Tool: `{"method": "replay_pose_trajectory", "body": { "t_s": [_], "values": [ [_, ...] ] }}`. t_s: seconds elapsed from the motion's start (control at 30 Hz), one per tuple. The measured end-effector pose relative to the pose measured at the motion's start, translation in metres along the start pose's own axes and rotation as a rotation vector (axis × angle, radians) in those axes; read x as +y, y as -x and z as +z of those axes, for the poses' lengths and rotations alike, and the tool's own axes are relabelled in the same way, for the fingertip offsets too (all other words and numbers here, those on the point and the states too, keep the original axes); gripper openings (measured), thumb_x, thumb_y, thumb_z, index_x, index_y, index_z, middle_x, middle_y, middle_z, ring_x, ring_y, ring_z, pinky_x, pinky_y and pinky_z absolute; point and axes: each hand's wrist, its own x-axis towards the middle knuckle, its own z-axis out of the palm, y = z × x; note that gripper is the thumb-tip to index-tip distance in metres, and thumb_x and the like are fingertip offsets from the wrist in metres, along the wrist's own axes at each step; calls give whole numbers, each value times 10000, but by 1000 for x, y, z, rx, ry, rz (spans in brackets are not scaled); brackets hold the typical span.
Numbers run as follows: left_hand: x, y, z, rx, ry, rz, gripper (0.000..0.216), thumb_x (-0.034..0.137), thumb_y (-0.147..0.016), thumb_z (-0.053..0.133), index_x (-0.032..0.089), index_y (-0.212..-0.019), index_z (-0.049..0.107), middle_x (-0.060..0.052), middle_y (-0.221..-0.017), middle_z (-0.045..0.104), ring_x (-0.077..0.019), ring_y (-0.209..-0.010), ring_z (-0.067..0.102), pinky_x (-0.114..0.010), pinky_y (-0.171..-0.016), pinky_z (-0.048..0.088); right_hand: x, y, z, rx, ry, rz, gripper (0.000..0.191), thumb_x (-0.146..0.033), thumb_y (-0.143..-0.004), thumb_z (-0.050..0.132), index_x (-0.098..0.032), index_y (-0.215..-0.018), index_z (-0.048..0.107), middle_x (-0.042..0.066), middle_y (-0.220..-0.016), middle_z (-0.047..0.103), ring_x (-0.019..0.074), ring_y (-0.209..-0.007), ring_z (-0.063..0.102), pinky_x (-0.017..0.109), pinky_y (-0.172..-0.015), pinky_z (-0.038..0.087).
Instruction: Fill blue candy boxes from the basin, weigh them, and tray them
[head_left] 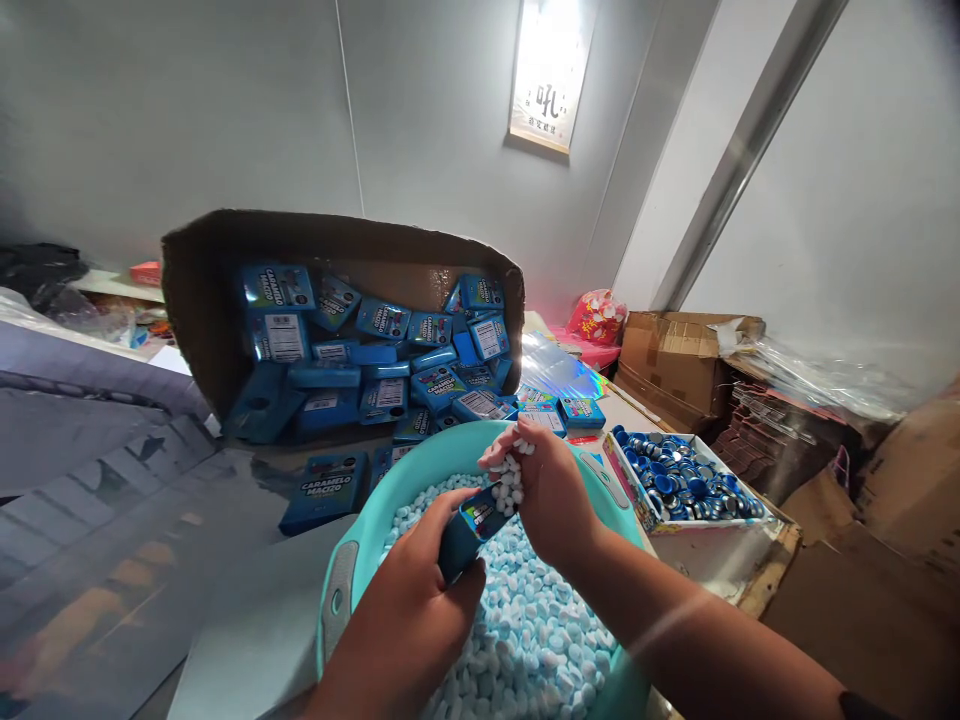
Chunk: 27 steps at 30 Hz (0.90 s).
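My left hand (409, 620) is closed round a small blue candy tin (471, 525), held open-end up over a teal basin (341, 590). The basin is full of small white and pale blue round candies (540, 630). My right hand (544, 485) is cupped around a handful of these candies (512, 478) and rests against the mouth of the tin. Both hands are above the basin's middle.
A cardboard box (195, 300) lying on its side behind the basin holds several blue tins (375, 360), some spilled in front. A shallow tray of blue round lids (686, 480) sits to the right. Brown cartons (675, 360) and plastic wrap stand far right.
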Motion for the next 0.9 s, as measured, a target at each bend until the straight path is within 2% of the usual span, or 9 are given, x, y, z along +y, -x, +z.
{"method": "replay_pose_trajectory", "body": {
  "t_s": [0.2,0.33,0.43,0.53,0.77,0.83,0.9],
  "values": [
    [-1,1,1,13,9,84,466,322,-799,603,251,-1257,650,-65,-896,712,-231,-810,675,-329,-713,562,-5,-1,1,42,20,19,327,-510,-719,680,-189,-711,624,25,-681,642,149,-638,549,259,-614,428],
    [2,1,1,13,48,-14,471,326,-819,580,251,-1282,629,-29,-790,667,-228,-797,662,-339,-719,555,-6,0,1,56,-40,37,327,-508,-703,696,-192,-696,612,12,-648,620,147,-645,557,249,-624,437],
    [4,1,1,0,74,-43,496,349,-833,573,233,-1314,598,-24,-788,657,-222,-782,652,-341,-721,549,-7,-1,1,42,-39,20,334,-512,-707,698,-188,-692,619,15,-639,626,145,-641,559,246,-629,440],
    [3,0,1,-8,48,-23,490,343,-848,551,224,-1322,584,-50,-894,684,-236,-854,663,-364,-782,550,-7,-2,1,32,-46,-6,327,-504,-713,698,-187,-682,621,15,-629,628,147,-631,565,253,-631,445],
    [4,0,-1,-125,-16,32,467,300,-897,491,255,-1360,526,-96,-1199,673,-278,-1153,626,-438,-1020,484,-6,0,1,-28,-89,-9,309,-480,-757,692,-186,-688,628,16,-636,617,150,-642,573,263,-640,439],
    [5,0,-2,-109,-32,31,466,313,-901,498,254,-1362,521,-99,-1246,658,-274,-1142,630,-432,-1019,484,-7,0,1,-31,-80,-30,317,-489,-770,687,-188,-691,625,18,-640,618,156,-650,580,266,-645,437],
    [6,1,-2,-73,-32,12,461,338,-898,508,257,-1351,535,-87,-1207,673,-267,-1090,645,-421,-986,500,-7,1,2,-36,-80,-43,321,-494,-775,690,-191,-693,623,14,-629,611,160,-654,589,267,-648,435]
  ]
}}
